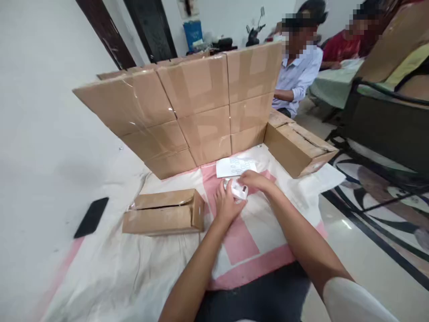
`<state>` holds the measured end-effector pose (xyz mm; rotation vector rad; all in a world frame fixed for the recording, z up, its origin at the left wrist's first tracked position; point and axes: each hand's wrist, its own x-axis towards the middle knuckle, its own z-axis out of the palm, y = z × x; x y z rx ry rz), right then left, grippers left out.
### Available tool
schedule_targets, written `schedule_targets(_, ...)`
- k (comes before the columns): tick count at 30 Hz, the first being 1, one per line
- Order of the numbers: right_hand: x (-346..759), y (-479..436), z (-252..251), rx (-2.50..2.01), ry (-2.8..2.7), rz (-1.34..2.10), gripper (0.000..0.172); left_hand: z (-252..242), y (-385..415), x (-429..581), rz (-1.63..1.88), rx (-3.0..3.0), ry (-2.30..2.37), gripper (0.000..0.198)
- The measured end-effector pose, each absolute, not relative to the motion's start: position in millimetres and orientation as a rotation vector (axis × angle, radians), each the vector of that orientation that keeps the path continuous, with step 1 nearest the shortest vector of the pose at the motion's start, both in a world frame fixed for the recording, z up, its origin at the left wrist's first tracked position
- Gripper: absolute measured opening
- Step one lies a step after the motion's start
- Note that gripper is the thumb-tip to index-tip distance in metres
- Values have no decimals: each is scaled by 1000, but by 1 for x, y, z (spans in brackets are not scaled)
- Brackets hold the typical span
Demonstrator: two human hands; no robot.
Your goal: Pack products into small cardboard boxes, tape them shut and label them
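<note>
A small white object (239,191), rounded and box-like with a dark spot on its near side, sits low over the pink-and-white cloth. My left hand (227,201) is curled round its left and near side, thumb and fingers apart. From the right, my right hand (252,180) presses closed fingers on its far top edge. Exactly what kind of thing it is cannot be made out. Just beyond the hands lies a white sheet of paper (231,167) with rows of small printed outlines.
A taped cardboard panel (204,116) stands behind the paper. One cardboard box (161,219) lies to the left, another (291,152) to the right. A black phone (91,218) rests at far left. A person in a light shirt (300,85) sits beyond the panel.
</note>
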<state>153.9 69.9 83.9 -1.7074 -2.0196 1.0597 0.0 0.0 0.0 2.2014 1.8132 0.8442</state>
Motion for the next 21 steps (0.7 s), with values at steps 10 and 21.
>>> schedule_targets(10, 189, 39, 83, -1700, -1934, 1354, 14, 1, -2, 5, 825, 2215, 1855, 101)
schedule_targets(21, 195, 48, 70, -1833, -1908, 1551, 15, 0, -2, 5, 820, 2193, 1859, 101)
